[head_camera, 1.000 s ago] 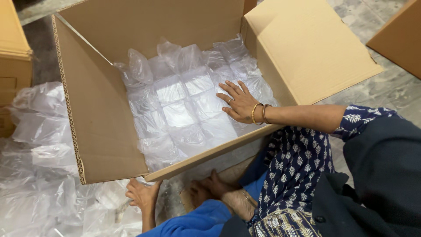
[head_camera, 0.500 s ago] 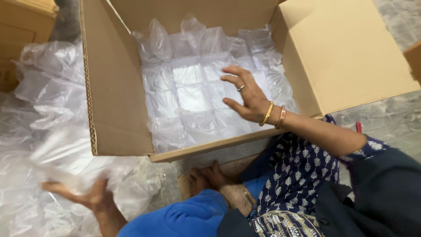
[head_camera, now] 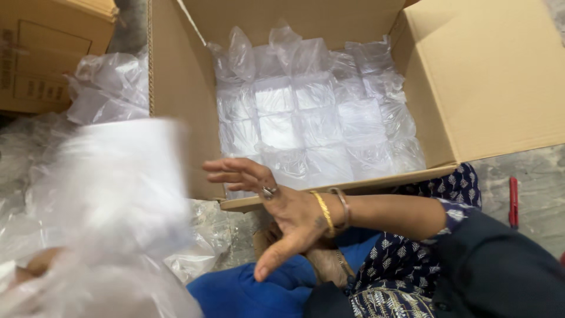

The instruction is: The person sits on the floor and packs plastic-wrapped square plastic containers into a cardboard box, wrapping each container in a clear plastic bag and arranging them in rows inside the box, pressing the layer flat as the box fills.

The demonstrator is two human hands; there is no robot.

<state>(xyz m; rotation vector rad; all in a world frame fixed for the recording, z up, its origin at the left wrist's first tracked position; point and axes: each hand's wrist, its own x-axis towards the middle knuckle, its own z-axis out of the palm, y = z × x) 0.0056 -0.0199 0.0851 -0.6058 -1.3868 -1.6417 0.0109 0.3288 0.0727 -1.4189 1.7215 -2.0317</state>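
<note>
1. The right hand was held open in front of the near edge of the cardboard box, palm turned up and sideways – the fingers were spread apart and held nothing.
2. It wore a ring and two bangles at the wrist.
3. The left hand was mostly hidden at the lower left, under a blurred clear plastic packet; I cannot tell how its fingers closed on it.
4. This packet was outside the box, by its left wall, above a heap of more plastic bags on the floor.
5. Inside the box, packets in clear wrap lay in rows – they covered the bottom.
6. A red pen lay on the floor at the right.
</note>
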